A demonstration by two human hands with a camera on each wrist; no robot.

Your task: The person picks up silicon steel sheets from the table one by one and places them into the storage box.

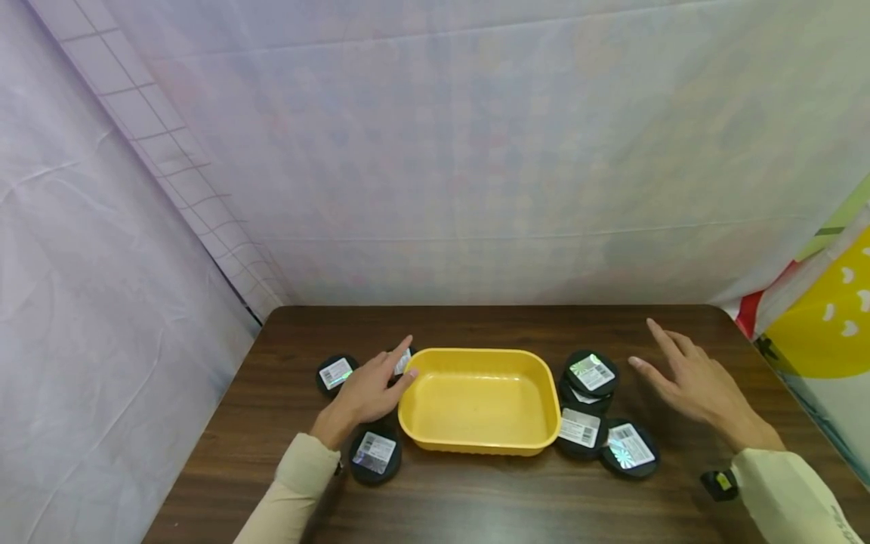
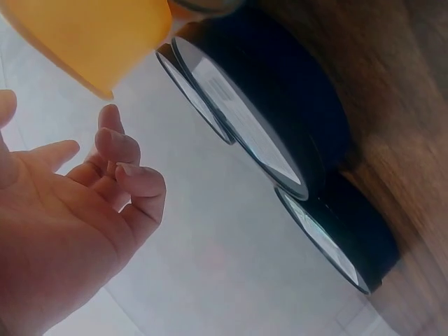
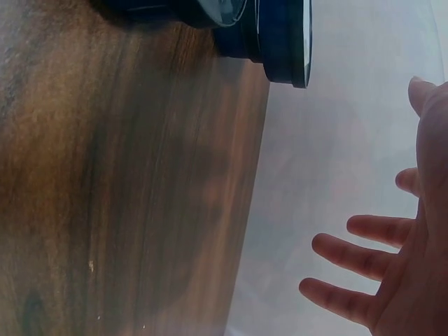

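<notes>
The left hand [image 1: 367,391] is reaching over the round containers to the left of the yellow plastic tray [image 1: 479,408], its fingers loosely extended and holding nothing. From the head view the thumb is overlapping the tray's rim, and whether it is touching cannot be told; the left wrist view is showing a slim gap between a bent fingertip and the tray's edge. The right hand [image 1: 703,387] is hovering beyond the containers on the tray's other side, also gripping nothing; the right wrist view is revealing all its fingers standing apart, while the head view is hiding some of them.

The tray is sitting mid-worktop [image 1: 448,491]. To its left, three black labelled containers are lying label up: a far-left one [image 1: 337,374], a near one [image 1: 375,455] and one [image 1: 404,363] partly covered by the left hand. To its right, one container [image 1: 591,375] is resting on another, with two more [image 1: 581,432] [image 1: 630,449] lying nearer. Both wrist views are showing the containers' thick sides, looking dark blue there.

Beside the right cuff [image 1: 782,483] a small black object [image 1: 720,485] is showing. Behind everything, a pale curtain [image 1: 476,166] is hanging.
</notes>
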